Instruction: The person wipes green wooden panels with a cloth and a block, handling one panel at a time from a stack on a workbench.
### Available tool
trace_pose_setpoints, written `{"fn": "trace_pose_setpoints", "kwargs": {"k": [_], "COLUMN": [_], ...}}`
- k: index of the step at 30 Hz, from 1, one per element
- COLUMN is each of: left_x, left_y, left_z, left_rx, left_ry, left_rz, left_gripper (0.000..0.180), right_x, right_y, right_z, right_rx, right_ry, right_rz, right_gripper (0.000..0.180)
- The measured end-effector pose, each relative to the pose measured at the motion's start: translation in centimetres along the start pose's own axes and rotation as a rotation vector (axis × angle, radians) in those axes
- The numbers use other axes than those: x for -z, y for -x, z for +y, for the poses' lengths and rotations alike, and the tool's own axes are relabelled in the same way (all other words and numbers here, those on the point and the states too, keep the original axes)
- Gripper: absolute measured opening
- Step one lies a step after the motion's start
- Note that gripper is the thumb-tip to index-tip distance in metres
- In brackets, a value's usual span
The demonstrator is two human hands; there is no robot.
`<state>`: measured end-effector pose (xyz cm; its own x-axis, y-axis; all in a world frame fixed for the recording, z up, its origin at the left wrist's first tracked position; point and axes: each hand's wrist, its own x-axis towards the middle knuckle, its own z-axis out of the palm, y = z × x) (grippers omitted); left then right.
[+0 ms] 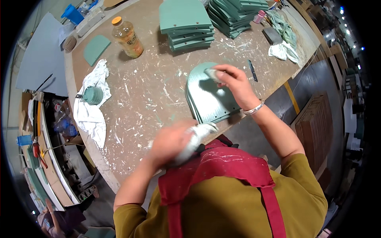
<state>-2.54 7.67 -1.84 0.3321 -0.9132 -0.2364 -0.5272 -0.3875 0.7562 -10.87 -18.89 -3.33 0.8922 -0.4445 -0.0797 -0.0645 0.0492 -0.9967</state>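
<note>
Head view caught the right hand (232,81) pinching a small pale wad on the green panel (210,99) lying near the table's (158,95) front edge, while the left hand (170,142) gripped a white rag (196,139). Light, even strokes suited best, I'd judge. That panel looked matte green, round-topped, stacked on others.

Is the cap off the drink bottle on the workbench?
No. The bottle stands upright on the workbench with its orange cap on, apart from both hands.
</note>
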Motion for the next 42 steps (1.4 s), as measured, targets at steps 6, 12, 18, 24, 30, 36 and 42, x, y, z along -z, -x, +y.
{"fn": "trace_pose_setpoints", "kwargs": {"k": [6, 12, 18, 24, 30, 36, 42], "left_x": [2.3, -2.7, 0.5, 0.3, 0.8, 1.7, 4.9], "left_y": [-4.6, -8.7, -11.2, -14.2, -17.4, -18.5, -21.2], "left_z": [0.2, -2.6, -2.7, -5.0, -4.7, -4.1, -2.3], "left_rx": [-0.076, -0.107, -0.197, 0.057, 0.006, -0.169, -0.163], "left_ry": [-0.117, -0.300, -0.272, 0.062, -0.012, -0.205, -0.231], "left_rz": [0.447, 0.451, 0.676, 0.588, 0.502, 0.468, 0.381], "left_gripper": [0.023, 0.026, 0.032, 0.037, 0.038, 0.043, 0.029], "right_x": [1.6, 1.8, 2.0, 2.2, 2.1, 2.4, 1.3], "right_y": [1.6, 1.3, 1.5, 1.5, 1.5, 1.7, 2.2], "right_z": [3.1, 3.1, 3.0, 2.8, 2.5, 3.0, 3.3], "right_rx": [-0.118, -0.132, -0.132, -0.134, -0.114, -0.077, 0.105], "right_ry": [-0.529, -0.443, -0.445, -0.319, -0.267, -0.253, -0.140], "right_rz": [0.168, 0.058, 0.004, -0.072, -0.080, -0.089, -0.121], "right_gripper": [0.024, 0.025, 0.024, 0.027, 0.026, 0.023, 0.023]}}
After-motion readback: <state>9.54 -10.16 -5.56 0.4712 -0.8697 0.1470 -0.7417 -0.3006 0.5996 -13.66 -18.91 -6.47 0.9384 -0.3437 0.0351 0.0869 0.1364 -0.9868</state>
